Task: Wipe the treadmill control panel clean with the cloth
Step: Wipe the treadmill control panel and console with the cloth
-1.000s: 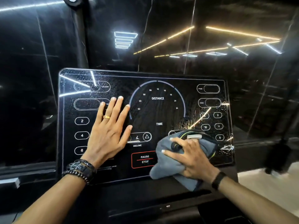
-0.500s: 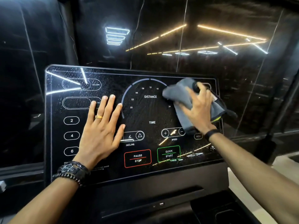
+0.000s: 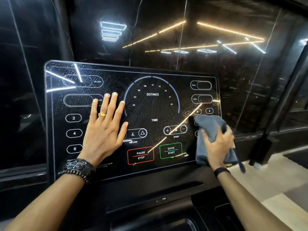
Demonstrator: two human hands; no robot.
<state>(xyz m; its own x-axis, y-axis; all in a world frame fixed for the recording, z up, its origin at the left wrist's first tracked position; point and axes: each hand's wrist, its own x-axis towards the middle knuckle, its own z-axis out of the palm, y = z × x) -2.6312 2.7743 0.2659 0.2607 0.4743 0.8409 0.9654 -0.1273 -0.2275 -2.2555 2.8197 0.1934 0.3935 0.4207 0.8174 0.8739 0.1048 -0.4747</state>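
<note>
The black glossy treadmill control panel fills the middle of the view, with a DISTANCE dial, number buttons, a red PAUSE/STOP box and a green QUICK START box. Droplets and streaks cover its surface. My left hand lies flat on the panel's left half, fingers spread, a gold ring on one finger. My right hand presses a grey cloth against the panel's lower right corner, hiding the buttons there. That hand is blurred.
Dark glass walls behind the panel reflect ceiling light strips. Below the panel is the black treadmill console with a small port. A pale floor shows at the lower right, past a dark post.
My right hand swept the cloth from the lower middle up to the panel's upper right, then down to the lower right corner. My left hand stayed flat in place.
</note>
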